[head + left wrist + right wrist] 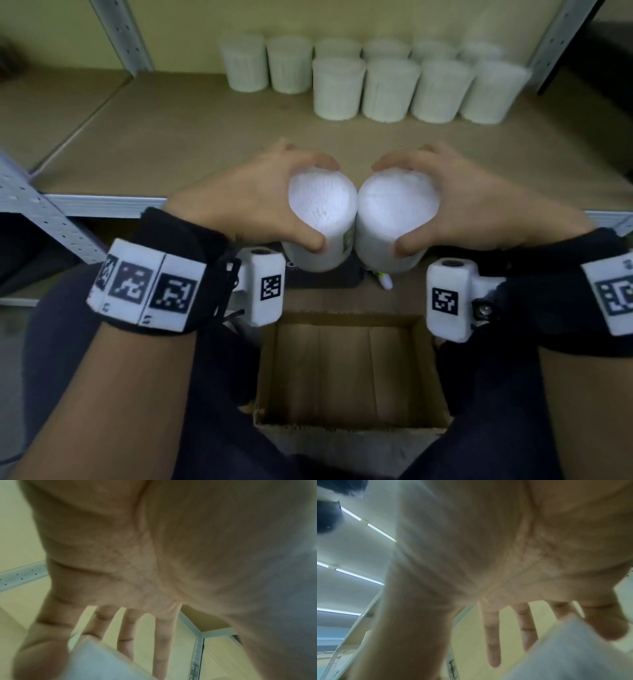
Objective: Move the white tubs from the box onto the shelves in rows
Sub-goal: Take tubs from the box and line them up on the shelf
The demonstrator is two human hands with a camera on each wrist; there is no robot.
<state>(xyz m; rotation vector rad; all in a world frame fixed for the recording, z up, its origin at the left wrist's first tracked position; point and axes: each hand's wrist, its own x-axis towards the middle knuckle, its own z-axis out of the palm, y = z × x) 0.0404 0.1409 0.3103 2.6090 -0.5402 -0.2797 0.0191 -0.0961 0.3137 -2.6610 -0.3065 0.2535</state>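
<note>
- Brown board shelf (178, 137) on a grey perforated metal frame (37, 212) — fills the upper half of the head view.
- Open brown cardboard box (352, 373) low down between the forearms, in front of the shelf edge; no tubs visible inside it.
- Group of white ribbed plastic tubs (373, 78) standing upright at the back right of the shelf: a back row of six, a front row of four just before it, tubs close side by side.
- Left hand (253, 198) clamped around a white cylindrical tub (322, 212), fingers over the far side, thumb on the near side — held over the shelf's front edge.
- Right hand (479, 205) wrapped the same way around a second white tub (397, 212); the two held tubs touch each other side by side.
- Wrist views blurred: each shows a palm, fingers and a pale tub edge.
- Small white marker pen (384, 280) below the held tubs, partly hidden.
</note>
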